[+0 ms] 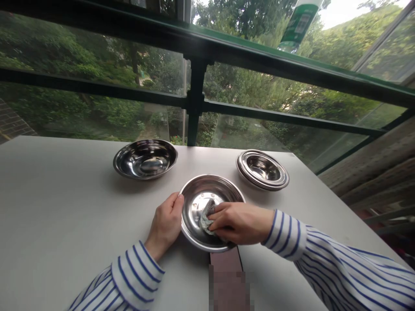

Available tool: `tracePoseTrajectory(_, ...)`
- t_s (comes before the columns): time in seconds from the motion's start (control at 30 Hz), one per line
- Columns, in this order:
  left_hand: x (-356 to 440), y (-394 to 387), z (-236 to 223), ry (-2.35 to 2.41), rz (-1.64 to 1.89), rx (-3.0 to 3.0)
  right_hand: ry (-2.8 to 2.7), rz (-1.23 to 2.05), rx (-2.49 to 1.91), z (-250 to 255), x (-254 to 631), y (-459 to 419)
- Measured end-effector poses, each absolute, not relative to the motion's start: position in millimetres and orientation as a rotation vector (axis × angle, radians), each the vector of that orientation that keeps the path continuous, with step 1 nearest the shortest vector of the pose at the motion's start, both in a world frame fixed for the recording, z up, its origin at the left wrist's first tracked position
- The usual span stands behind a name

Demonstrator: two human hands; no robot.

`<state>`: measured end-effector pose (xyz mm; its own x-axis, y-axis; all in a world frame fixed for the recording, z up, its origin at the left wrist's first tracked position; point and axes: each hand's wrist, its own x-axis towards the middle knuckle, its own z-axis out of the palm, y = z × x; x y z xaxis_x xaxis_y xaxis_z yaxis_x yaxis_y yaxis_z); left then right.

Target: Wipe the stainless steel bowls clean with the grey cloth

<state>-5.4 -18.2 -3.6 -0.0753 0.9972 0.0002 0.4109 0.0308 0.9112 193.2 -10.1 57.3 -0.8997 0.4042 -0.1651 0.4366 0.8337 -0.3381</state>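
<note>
A shiny steel bowl (194,198) is tilted a little toward me above the front part of the white table. My left hand (167,220) grips its left rim, thumb on the edge and fingers underneath, out of sight. Inside the bowl, my right hand (241,222) presses a crumpled greyish cloth (206,218) against the inner bottom. The fingers are closed on the cloth and hide part of it. A few small spots or drops show on the metal above the cloth.
Another steel bowl (145,160) stands at the back left of the white table (65,207). Several nested steel bowls (262,170) sit at the back right. A pinkish flat object (227,261), partly pixelated, lies below the held bowl. A green-labelled bottle (300,26) stands on the window rail.
</note>
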Motion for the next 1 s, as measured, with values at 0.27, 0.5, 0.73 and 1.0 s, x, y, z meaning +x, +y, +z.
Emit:
tracePoseTrajectory(0.27, -8, -16, -3, 1.523, 1.023, 1.490, 3.015, -0.308, 0.901, 35, 163, 8)
tracePoseTrajectory(0.5, -5, -16, -4, 1.563, 1.039, 1.477, 2.861, -0.116, 1.302, 30, 178, 14)
tracePoseTrajectory(0.73, -5, -16, -4, 1.542, 1.048, 1.472, 2.885, -0.140, 1.367, 51, 191, -4)
tracePoseTrajectory(1.0, -5, -17, -3, 1.451, 1.049, 1.478, 2.881, 0.224, 1.557, 53, 192, 30)
